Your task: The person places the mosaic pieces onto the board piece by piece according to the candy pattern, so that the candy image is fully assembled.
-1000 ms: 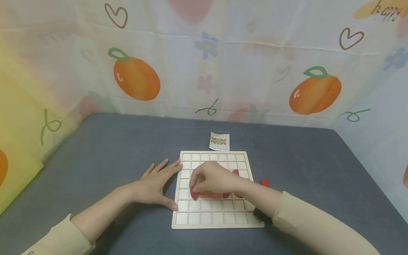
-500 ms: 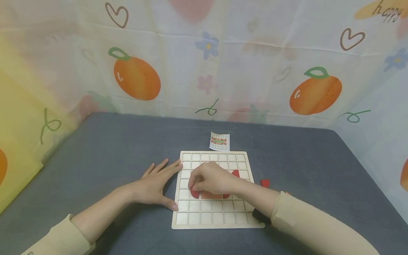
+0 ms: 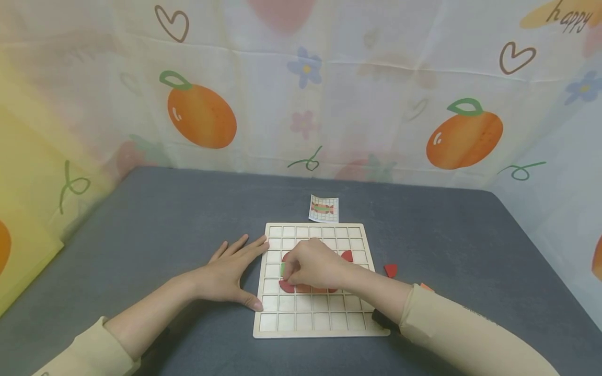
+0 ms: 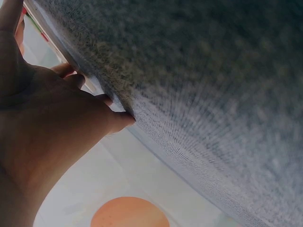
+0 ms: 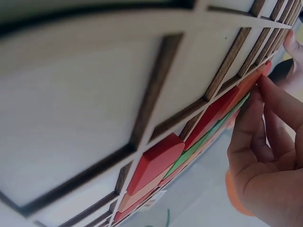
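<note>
A wooden grid board (image 3: 322,333) lies on the dark table. My left hand (image 3: 221,274) rests at its left edge with fingers spread, thumb and fingertips touching the frame. My right hand (image 3: 316,263) is over the middle of the board; its thumb and finger pinch a red quarter-round tile (image 3: 286,286) at the left end of the pattern. Beside it an orange tile (image 3: 310,289) sits in the grid, and a bit of a green tile (image 3: 282,270) shows by the fingers. Another red tile (image 3: 347,256) lies farther right. The right hand and forearm hide much of the pattern.
A small picture card (image 3: 324,208) with a candy-like pattern lies behind the board. Right of the board are a loose red tile (image 3: 391,270) and an orange piece (image 3: 426,287), partly covered by the sleeve. A patterned curtain (image 3: 263,104) hangs behind the table.
The red tile at the left has turned from upright and narrow to flatter and wider in its cell. My right fingers have shifted slightly, uncovering some green. The left hand has stayed still.
</note>
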`<state>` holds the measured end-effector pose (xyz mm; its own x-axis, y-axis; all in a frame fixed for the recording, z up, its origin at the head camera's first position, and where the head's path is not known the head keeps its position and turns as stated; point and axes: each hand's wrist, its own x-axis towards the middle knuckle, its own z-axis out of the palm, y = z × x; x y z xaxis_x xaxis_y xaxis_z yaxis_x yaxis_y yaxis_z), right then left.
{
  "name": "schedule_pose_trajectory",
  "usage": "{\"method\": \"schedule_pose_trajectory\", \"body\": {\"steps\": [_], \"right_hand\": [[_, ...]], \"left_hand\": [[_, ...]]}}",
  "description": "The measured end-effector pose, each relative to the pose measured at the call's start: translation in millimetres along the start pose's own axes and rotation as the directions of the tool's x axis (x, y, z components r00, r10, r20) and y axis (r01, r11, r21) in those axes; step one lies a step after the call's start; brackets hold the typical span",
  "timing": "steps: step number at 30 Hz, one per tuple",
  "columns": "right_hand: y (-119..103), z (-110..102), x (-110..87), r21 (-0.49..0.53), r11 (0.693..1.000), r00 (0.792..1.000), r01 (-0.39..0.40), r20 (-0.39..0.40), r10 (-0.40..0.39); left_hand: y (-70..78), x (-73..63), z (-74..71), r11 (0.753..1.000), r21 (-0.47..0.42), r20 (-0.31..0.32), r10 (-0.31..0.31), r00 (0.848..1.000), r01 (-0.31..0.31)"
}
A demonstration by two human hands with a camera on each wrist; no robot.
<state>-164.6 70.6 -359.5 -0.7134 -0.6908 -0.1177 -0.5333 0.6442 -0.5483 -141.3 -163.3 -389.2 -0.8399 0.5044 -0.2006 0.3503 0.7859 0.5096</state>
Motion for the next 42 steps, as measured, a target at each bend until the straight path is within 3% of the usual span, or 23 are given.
{"method": "schedule_pose_trajectory", "body": {"steps": [9, 18, 27, 34, 42], "right_hand": [[2.2, 1.9, 1.6, 0.017, 1.000, 1.000, -0.018, -0.016, 0.018], [7.4, 2.2, 2.5, 0.048, 0.996, 0.993, 0.074, 0.092, -0.078], [8.6, 0.3, 2.9, 0.049, 0.997, 0.995, 0.063, 0.077, -0.066], [17.0, -29.3, -3.0, 0.164, 0.986, 1.000, 0.020, 0.018, -0.024], [48.5, -68.4, -32.4, 0.108, 0.989, 0.994, -0.105, 0.027, 0.102]], "left_hand": [[-0.1, -1.0, -0.6, 1.000, -0.001, 0.000, -0.009, 1.000, 0.009], [-1.6, -0.7, 0.3, 1.000, 0.010, -0.006, -0.002, 1.000, 0.003], [-1.2, -2.1, -0.3, 1.000, 0.004, -0.006, -0.003, 1.000, 0.003], [-0.9, 0.9, 0.1, 1.000, 0.014, -0.004, -0.006, 1.000, 0.006], [-0.2, 0.8, 0.3, 1.000, 0.017, -0.008, -0.007, 1.000, 0.007]]}}
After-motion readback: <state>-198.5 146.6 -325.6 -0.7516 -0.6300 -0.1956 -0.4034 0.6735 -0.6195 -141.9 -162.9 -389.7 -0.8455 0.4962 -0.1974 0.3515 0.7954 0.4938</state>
